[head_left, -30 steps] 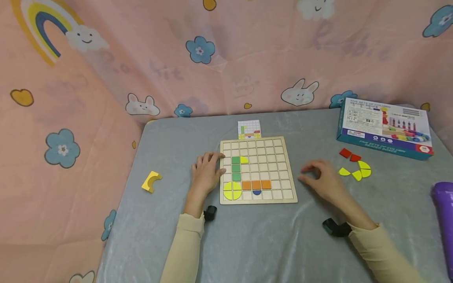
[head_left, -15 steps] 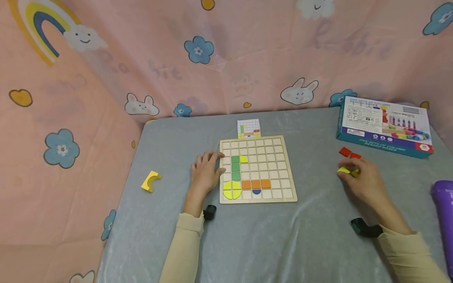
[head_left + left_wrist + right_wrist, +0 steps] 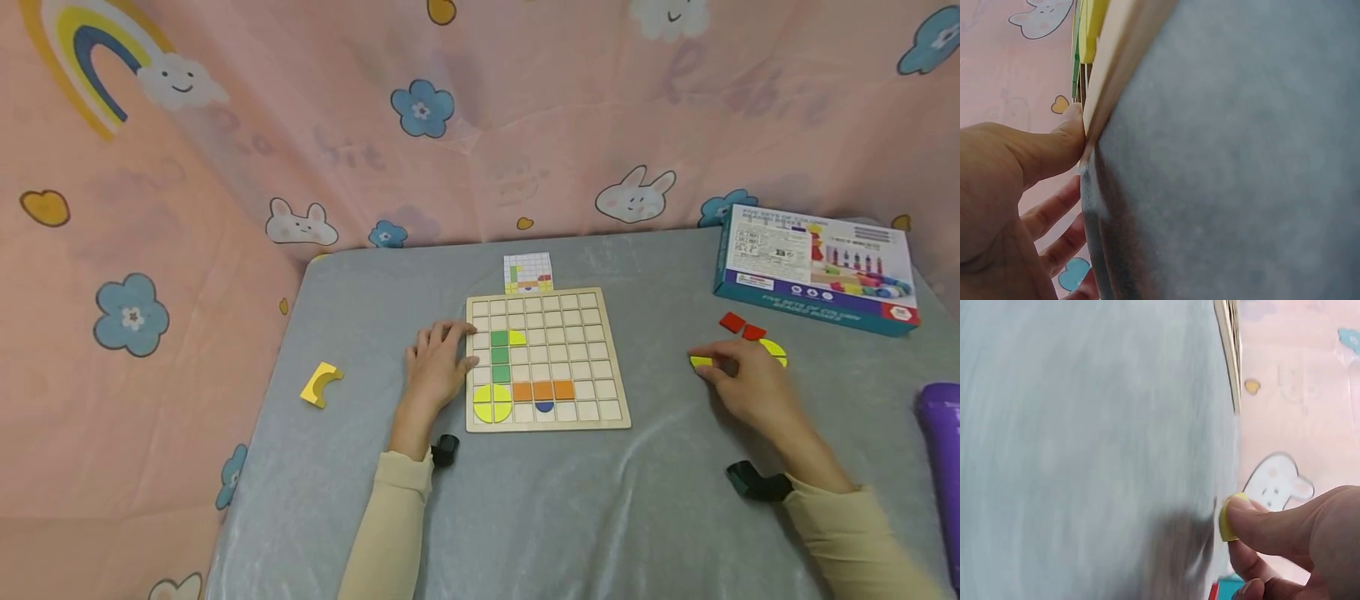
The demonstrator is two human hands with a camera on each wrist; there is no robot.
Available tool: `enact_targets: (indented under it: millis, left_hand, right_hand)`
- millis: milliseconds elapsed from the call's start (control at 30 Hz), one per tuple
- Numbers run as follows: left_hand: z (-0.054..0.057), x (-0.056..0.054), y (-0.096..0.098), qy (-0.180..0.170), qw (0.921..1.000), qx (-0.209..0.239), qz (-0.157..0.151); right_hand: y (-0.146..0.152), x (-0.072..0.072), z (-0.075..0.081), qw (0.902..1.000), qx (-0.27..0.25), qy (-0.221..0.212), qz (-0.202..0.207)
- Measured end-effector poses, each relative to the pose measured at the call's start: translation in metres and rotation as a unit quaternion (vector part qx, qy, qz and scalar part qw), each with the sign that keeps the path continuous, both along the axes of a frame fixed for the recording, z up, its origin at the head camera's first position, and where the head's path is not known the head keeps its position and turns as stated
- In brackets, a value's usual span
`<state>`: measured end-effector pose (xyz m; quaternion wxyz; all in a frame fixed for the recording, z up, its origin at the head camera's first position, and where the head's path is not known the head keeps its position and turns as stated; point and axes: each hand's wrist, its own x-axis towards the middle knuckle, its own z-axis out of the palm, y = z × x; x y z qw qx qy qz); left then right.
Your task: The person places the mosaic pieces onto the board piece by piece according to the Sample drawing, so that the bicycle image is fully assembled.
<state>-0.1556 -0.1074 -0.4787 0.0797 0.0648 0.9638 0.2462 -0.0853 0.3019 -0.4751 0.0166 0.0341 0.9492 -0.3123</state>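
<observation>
Between its thumb and fingers my right hand (image 3: 750, 390) pinches a yellow quarter-circle tile (image 3: 701, 362); in the right wrist view the tile (image 3: 1230, 517) shows at the thumb tip, above the cloth. My left hand (image 3: 437, 362) rests at the left edge of a wooden grid board (image 3: 545, 431), its thumb and a finger touching the rim. On the board lie three green squares (image 3: 499, 356), a yellow quarter beside the top one, a yellow circle (image 3: 492, 404) of quarters, three orange squares (image 3: 542, 391) and a blue half-circle (image 3: 544, 407).
Beyond the board lies a pattern card (image 3: 528, 273). Red tiles (image 3: 732, 322) and other yellow tiles (image 3: 774, 350) lie behind the right hand, partly hidden. A boxed toy (image 3: 816, 271) stands back right, a purple object (image 3: 941, 475) at the right edge, a yellow arch block (image 3: 321, 385) at left.
My right hand went right from near the board to the yellow tiles, took one quarter-circle tile, and has now moved slightly left with it. The left hand stays at the board's edge.
</observation>
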Motion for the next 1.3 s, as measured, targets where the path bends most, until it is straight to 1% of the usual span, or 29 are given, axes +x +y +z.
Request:
enact_targets:
  millis: [200,400,467,500,600,733,833,1000,1100,1300]
  left_hand:
    - [-0.001,0.0,0.0,-0.001,1.0,-0.001,0.0]
    - [-0.001,0.0,0.0,0.0,1.0,-0.004,0.001]
    - [-0.001,0.0,0.0,0.0,1.0,-0.005,0.001]
    - [-0.001,0.0,0.0,0.001,1.0,-0.004,0.002]
    - [-0.001,0.0,0.0,0.002,1.0,-0.002,0.004]
    - [-0.001,0.001,0.001,0.005,1.0,-0.003,0.005]
    - [-0.001,0.001,0.002,0.005,1.0,-0.002,0.006]
    - [-0.002,0.001,0.002,0.007,0.9999,-0.002,0.007]
    - [-0.002,0.001,0.002,0.01,0.9999,-0.002,0.006]
    - [-0.001,0.002,0.002,0.01,0.9999,-0.003,0.005]
  right_hand:
    - [-0.023,-0.005,0.001,0.9985,-0.025,0.024,0.042]
    - [-0.051,-0.004,0.001,0.9933,-0.04,0.088,0.063]
    - [-0.061,-0.004,0.001,0.9912,-0.051,0.098,0.073]
    - [-0.066,-0.005,0.001,0.9904,-0.06,0.098,0.078]
    - [-0.08,-0.005,0.001,0.9906,-0.073,0.075,0.088]
    - [-0.096,-0.006,-0.001,0.9919,-0.069,0.046,0.096]
    - [-0.105,-0.006,-0.002,0.9919,-0.067,0.045,0.099]
    - [-0.114,-0.007,-0.005,0.9916,-0.082,0.039,0.093]
    - [-0.115,-0.009,-0.006,0.9915,-0.081,0.039,0.094]
    - [-0.114,-0.012,-0.008,0.9908,-0.069,0.035,0.11]
